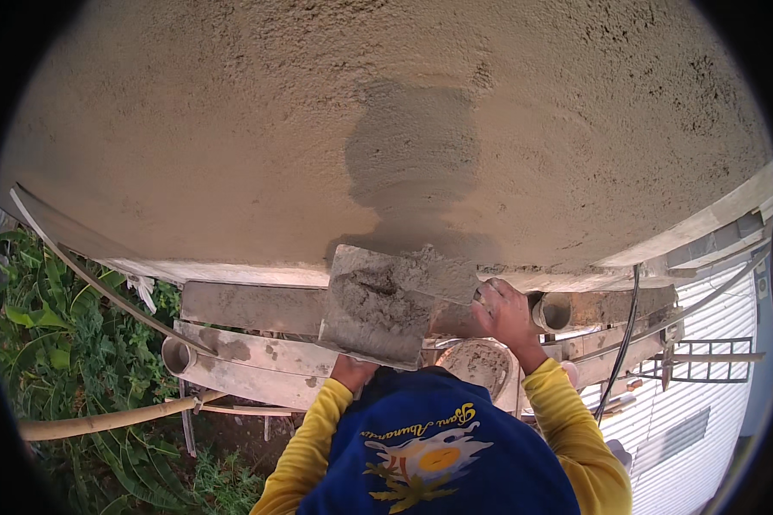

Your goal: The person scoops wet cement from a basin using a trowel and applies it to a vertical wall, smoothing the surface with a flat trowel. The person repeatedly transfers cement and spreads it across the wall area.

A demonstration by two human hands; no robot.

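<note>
My left hand (352,372) is closed at the near edge of a flat mortar board (342,324), holding it from below; its fingers are mostly hidden. A heap of wet grey mortar (378,300) lies on the board. In my right hand (502,313) is a trowel, closed in my fingers at its right end. The trowel's blade (451,279) is smeared with mortar and lies over the right part of the board. Just beyond stands a wall (232,163) coated in damp, rough mortar, with a darker patch (412,146) in the middle.
Scaffold planks (258,365) run below the wall. A round bucket (477,365) with mortar residue stands close before me. A bamboo pole (112,422) juts out at left beside green plants (51,318). At right hang a black cable (623,352) and a white corrugated sheet (661,429).
</note>
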